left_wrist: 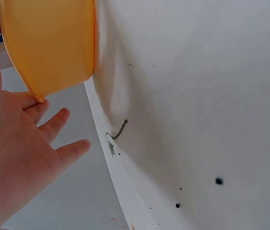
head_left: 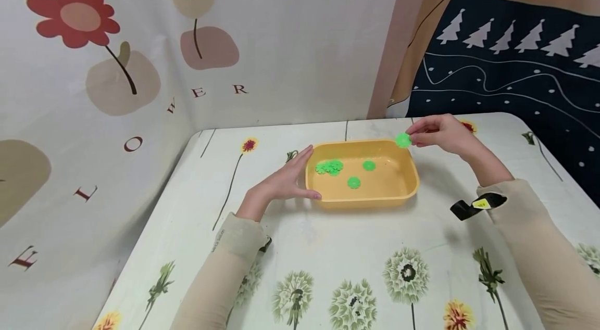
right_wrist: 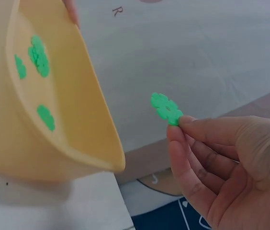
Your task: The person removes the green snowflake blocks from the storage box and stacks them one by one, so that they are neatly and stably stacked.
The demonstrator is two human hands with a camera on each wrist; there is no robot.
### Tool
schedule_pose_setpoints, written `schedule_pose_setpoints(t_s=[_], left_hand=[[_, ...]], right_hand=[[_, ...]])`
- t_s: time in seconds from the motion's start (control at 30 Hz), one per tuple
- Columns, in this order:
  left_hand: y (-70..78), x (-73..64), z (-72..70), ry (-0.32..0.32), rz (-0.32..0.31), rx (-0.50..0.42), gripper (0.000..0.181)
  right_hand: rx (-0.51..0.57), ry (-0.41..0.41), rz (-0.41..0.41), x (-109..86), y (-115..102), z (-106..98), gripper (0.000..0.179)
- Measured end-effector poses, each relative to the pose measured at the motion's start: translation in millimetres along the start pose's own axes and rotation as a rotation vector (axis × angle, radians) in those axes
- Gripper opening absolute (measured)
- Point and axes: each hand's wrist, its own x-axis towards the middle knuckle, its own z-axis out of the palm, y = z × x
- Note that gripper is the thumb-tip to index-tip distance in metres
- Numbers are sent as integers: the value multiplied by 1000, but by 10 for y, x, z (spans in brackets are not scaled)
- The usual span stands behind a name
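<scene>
A yellow plastic basin point(head_left: 365, 204) stands on the table. In it lie several green flower-shaped discs, a small overlapping cluster point(head_left: 330, 167) at its left end and two single ones point(head_left: 369, 165) apart from it. My left hand point(head_left: 288, 179) rests against the basin's left end, thumb at the front rim, the other fingers extended and spread, as the left wrist view shows. Just above the basin's back right corner, my right hand point(head_left: 440, 135) pinches one green flower-shaped disc point(right_wrist: 166, 109) by its edge between thumb and index finger. The held disc has a small slot in its middle.
A white cloth printed with dandelions and flowers covers the table point(head_left: 290, 231). Behind and to the left hangs a pale curtain point(head_left: 300, 43) with flower prints and letters. A dark cloth point(head_left: 506, 75) with white trees hangs at the back right.
</scene>
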Motion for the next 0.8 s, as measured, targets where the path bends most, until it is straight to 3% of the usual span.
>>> schedule_pose_setpoints(t_s=[0.6,0.8], left_hand=[[11,-11,-3,-2,8,-2,126],[7,-8,3,1,6,-7,126]], right_hand=[[-2,73,45,-97,290,-84,38],[22,82,27,-102,422,-101,38]])
